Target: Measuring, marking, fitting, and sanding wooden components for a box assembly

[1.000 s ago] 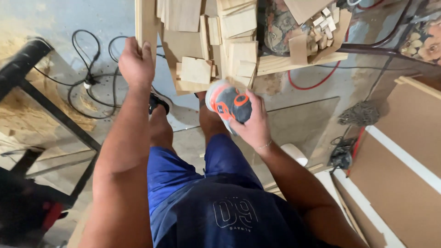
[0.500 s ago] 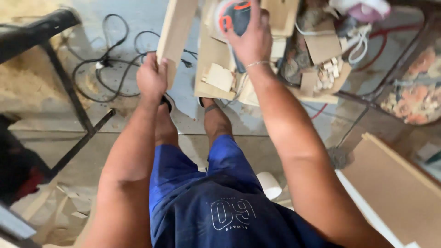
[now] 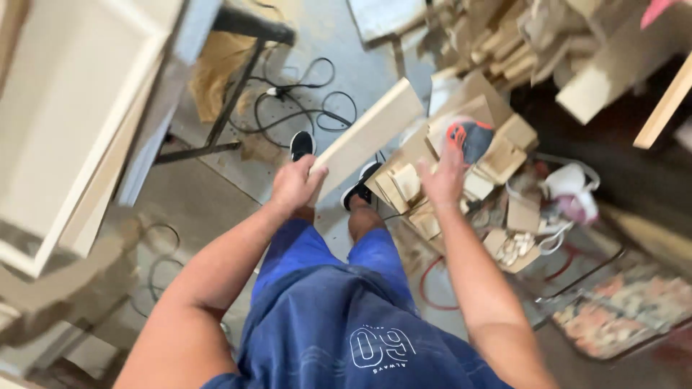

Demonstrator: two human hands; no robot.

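Over the grey floor [image 3: 404, 65], the left hand [image 3: 294, 184] grips the near end of a pale board [image 3: 371, 133], fingers clenched round its edge and thumb on top. The board slants up and away to the right, its far end near the heap of offcuts [image 3: 432, 187]. The right hand [image 3: 441, 176] hangs over that heap with its fingers spread and loose, grasping nothing; the fingertips are blurred, just short of an orange and grey sander [image 3: 465, 137], and whether they touch it cannot be told. The sander lies on the offcuts, between a flat pale panel behind it and small square blocks to its right.

Below the hands show blue shorts [image 3: 324, 302] and two black shoes [image 3: 303, 144] with white soles, planted on the floor under the board. Black cable [image 3: 299, 97] loops across the floor beyond the shoes, beside the black metal leg of a bench [image 3: 231, 108] with sawdust under it. A large pale framed panel [image 3: 72, 122] fills the left edge, tilted and blurred. To the right of the offcuts lies a white mask-like thing [image 3: 573, 187] with straps, and near it a small heap of little blocks [image 3: 513, 248]. A red hose [image 3: 432, 281] curves on the floor by the right forearm. More timber scraps [image 3: 519, 43] are stacked along the top right.
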